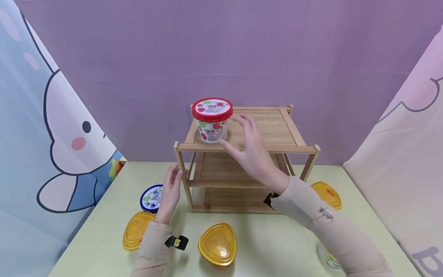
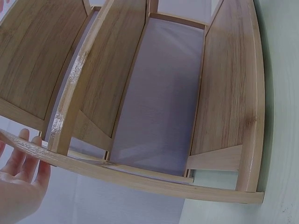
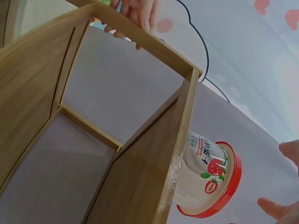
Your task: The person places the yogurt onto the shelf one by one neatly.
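Observation:
A white tub with a red lid and strawberry print (image 1: 212, 129) stands at the left front of the top board of a three-tier wooden shelf (image 1: 263, 148). Just right of the tub is my right hand (image 1: 250, 152), thumb and fingers spread. The right wrist view shows a gap between these fingers (image 3: 275, 207) and the tub (image 3: 205, 170). My left hand (image 1: 171, 190) holds the shelf's left front post. In the left wrist view its fingers (image 2: 28, 165) pass behind the wooden bar, which partly hides them.
A blue-lidded tub (image 1: 151, 198) and an amber-lidded container (image 1: 138, 230) lie left of the shelf, partly behind my left arm. Another amber-lidded container (image 1: 218, 246) sits in front, a third amber lid (image 1: 327, 194) at right. A clear container (image 1: 325, 254) is half hidden by my right sleeve.

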### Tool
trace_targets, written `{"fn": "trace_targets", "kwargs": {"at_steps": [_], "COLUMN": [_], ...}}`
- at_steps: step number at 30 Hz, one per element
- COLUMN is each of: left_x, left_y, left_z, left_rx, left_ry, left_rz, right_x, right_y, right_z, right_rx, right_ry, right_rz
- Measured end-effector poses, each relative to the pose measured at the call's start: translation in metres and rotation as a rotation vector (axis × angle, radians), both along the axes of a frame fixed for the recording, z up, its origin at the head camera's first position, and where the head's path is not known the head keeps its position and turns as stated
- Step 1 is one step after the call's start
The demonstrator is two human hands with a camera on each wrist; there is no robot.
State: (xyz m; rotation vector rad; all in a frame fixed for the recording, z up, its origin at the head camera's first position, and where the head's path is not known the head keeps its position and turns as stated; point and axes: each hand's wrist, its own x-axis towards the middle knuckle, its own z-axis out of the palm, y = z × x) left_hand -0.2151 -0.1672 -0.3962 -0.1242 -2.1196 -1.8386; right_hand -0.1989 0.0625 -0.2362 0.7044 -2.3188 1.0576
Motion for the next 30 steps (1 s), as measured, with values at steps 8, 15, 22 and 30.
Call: {"fn": "trace_targets", "kwargs": {"at_steps": [8, 15, 22, 30], "left_x": [0.01, 0.004, 0.002, -0.001], "left_y": [0.006, 0.002, 0.001, 0.0], "left_z": [0.017, 0.006, 0.002, -0.002], "left_rx": [0.012, 0.006, 0.004, -0.004], "left_ry": [-0.016, -0.008, 0.029, 0.016], "left_rz": [-0.006, -0.006, 0.007, 0.008], "right_x": [0.015, 0.026, 0.029, 0.035], "right_y": [0.009, 0.013, 0.015, 0.016], "right_z": [-0.018, -0.036, -0.057, -0.082], "right_rx": [-0.08, -0.098, -0.113, -0.106], "right_ry": [0.148, 0.194, 0.189, 0.15], "right_rz": [0.104, 0.158, 0.225, 0.28]}}
